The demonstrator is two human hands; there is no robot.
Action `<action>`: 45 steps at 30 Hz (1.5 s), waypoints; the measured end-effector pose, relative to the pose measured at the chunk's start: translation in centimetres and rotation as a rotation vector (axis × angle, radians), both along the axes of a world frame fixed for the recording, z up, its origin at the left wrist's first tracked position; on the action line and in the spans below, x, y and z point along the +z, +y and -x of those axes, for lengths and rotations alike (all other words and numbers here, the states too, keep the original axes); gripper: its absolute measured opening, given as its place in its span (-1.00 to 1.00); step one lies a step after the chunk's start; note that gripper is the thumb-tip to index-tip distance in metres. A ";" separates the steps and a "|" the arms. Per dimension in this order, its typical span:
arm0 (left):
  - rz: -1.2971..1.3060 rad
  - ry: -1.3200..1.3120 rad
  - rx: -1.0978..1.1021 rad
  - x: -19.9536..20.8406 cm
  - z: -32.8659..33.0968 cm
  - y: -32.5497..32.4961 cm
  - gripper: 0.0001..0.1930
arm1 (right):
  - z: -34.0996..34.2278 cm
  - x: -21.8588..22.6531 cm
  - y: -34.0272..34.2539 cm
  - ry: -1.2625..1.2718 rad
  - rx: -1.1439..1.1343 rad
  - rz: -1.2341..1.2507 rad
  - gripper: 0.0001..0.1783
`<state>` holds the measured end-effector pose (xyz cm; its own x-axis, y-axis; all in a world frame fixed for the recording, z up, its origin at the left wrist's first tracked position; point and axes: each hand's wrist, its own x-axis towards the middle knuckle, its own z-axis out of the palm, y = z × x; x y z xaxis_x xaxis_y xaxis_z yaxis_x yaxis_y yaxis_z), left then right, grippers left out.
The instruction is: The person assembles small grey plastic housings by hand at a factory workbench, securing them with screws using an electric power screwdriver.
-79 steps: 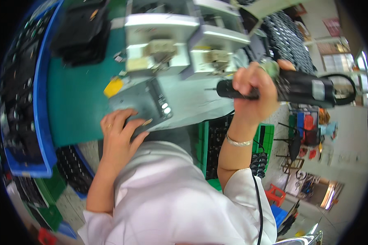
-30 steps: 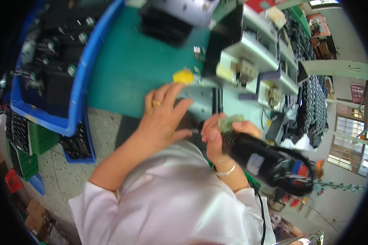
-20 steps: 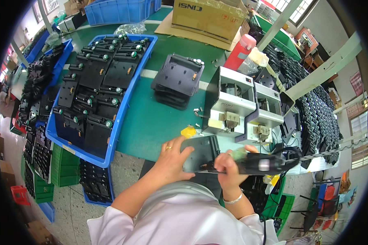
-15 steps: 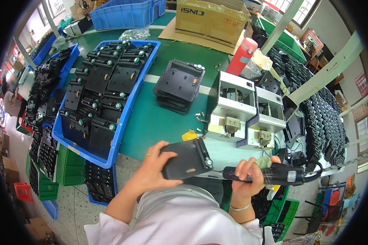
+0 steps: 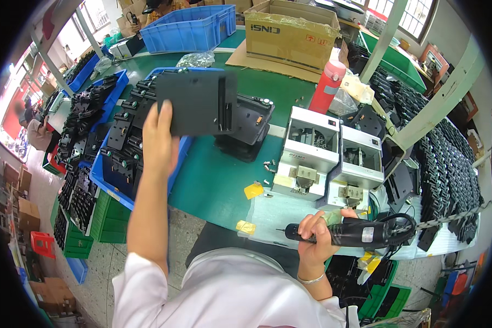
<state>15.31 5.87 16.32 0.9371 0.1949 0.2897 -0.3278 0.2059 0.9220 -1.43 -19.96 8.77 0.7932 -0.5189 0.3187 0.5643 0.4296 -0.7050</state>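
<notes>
The person's left hand has its grip clamped on one black panel, at the left edge near the lower corner; the panel spreads up and to the right of that grip, slightly blurred, in front of the right side of a blue bin and partly hiding a stack of black trays; whether it touches either I can't tell from here; the right hand has its grip wrapped round one black power screwdriver, bit pointing left above the near edge of the green bench, a cable looping at its other end; by count, two silver machines stand side by side, with one red flask behind them and one cardboard box farther back; two yellow scraps lie this side of the machines; the bin's many black parts overlap too much to count.
</notes>
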 end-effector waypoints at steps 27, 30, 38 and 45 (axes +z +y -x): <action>-1.253 0.163 -0.079 -3.9 -18.7 -9.2 -0.48 | 0.1 -1.8 -1.0 0.185 -0.099 0.100 -0.45; -1.191 0.105 0.027 -2.9 -17.3 -7.9 -0.44 | 0.3 -1.5 -0.6 0.187 -0.106 0.116 -0.46; -1.451 -0.093 0.307 0.2 -9.5 7.6 -0.32 | 1.1 -1.4 -0.1 0.169 -0.088 0.135 -0.47; -1.263 0.392 0.547 -2.3 1.6 26.0 -0.18 | 1.4 -1.5 -0.3 0.171 -0.059 0.146 -0.51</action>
